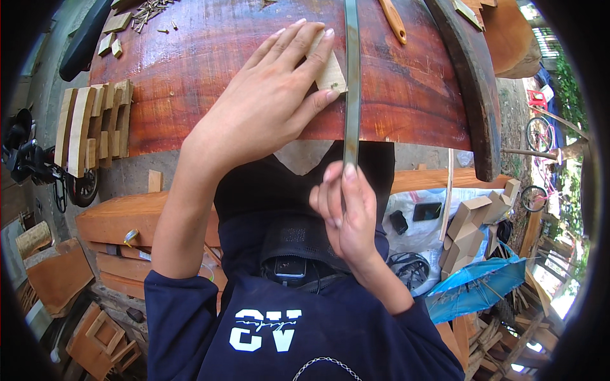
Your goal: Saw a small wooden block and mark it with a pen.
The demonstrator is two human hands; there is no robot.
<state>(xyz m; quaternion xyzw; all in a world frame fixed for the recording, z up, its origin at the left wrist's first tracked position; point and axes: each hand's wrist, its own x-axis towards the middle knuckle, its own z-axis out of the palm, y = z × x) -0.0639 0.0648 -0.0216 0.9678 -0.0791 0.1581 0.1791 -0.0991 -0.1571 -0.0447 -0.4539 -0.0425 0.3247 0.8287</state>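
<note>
My left hand (286,76) lies over a small pale wood block (333,76) on the reddish-brown wooden tabletop (210,76). Its fingers and thumb hold the block down, covering much of it. Close along the block's right side runs a long, narrow, flat metal strip (352,76), bluish-grey, reaching from the top of the view past the table's near edge. My right hand (349,206) is closed round the strip's near end, thumb on top, just off that edge. Whether the strip has teeth or a handle there cannot be made out.
A stack of pale wood pieces (94,127) stands at the table's left edge. Farther back are small offcuts (117,23) and loose nails or pegs (147,13). A wooden handle (394,22) lies right of the strip; a dark curved beam (467,82) borders the right side.
</note>
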